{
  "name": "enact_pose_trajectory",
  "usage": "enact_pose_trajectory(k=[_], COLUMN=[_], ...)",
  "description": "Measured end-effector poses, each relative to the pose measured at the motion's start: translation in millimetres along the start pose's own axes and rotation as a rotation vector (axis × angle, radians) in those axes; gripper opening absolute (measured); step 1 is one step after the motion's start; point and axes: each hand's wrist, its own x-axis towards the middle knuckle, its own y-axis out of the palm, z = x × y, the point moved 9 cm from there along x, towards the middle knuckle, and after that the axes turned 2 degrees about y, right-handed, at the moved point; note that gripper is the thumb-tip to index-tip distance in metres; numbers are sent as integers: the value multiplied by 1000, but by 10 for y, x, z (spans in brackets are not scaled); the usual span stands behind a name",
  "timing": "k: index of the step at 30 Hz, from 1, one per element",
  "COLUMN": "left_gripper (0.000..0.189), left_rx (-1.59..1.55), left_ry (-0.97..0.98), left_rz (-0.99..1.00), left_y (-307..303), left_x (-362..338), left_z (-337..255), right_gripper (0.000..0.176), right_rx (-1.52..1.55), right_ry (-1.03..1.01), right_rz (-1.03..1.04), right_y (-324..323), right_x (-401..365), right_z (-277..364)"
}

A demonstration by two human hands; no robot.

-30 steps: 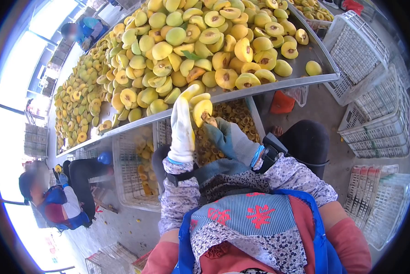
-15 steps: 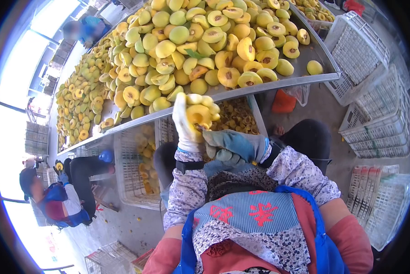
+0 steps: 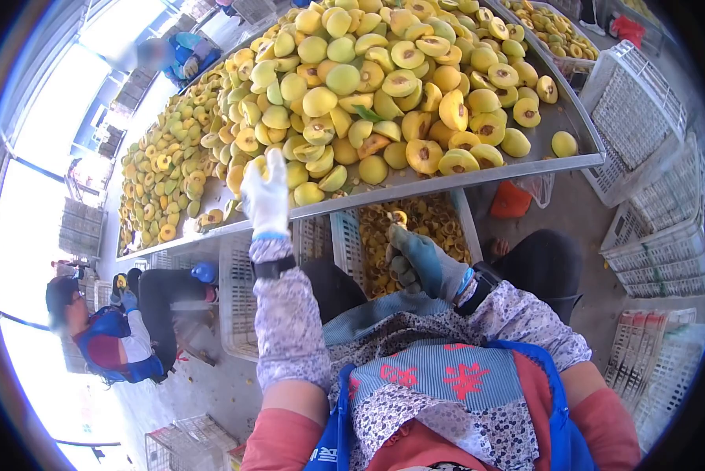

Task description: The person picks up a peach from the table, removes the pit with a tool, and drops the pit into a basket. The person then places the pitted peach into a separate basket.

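Long grey metal table (image 3: 545, 154) runs from upper right to mid left, heaped with halved yellow peaches (image 3: 368, 78), many cut side up with the pit hollow showing. Stacks of white plastic lattice crates (image 3: 651, 204) at right edge of frame. Under the table's front edge, centre frame: a white lattice crate of orange-brown peach scraps (image 3: 343, 243), with a second white crate (image 3: 234, 298) just left of it. Co-worker in a blue apron (image 3: 109, 337) seated lower left; another person, blurred, upper left.

Left hand (image 3: 266, 192), white glove, is raised to the table's front rim, left of centre, fingers stretched up against the edge fruit. Palm faces away, so can't tell if it grips a piece.

Right hand (image 3: 419, 259), grey-blue glove, is centre frame, low over the scrap crate, curled closed with a small yellow-brown piece (image 3: 399, 217) pinched at the fingertips. Too small to identify.
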Motion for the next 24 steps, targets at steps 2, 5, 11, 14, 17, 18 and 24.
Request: enact_pose_trajectory(k=[2,5,11,14,17,18,24], left_gripper=[68,63,53,45,46,44,34], left_rx=[254,386,95,28,-138,-253,-738], left_ry=[-28,-18,327,509,607,561,223], left_rz=[115,131,-22,-99,-178,-199,-48], left_y=[482,829,770,785,656,589,503], left_x=[244,202,-285,-427,-373,-351,-562], left_z=[16,-61,-321,-536,-503,-455,-448], right_gripper=[41,37,39,44,46,46,38], right_rx=[-99,-189,387,288,110,109,-419], right_ry=[-147,-280,168,101,-10,-11,-595], right_rz=[-137,-123,184,99,163,158,-137], right_y=[-150,-40,12,17,159,202,212], right_x=[80,11,299,254,16,-52,-68], right_z=[122,283,-99,-54,108,130,751])
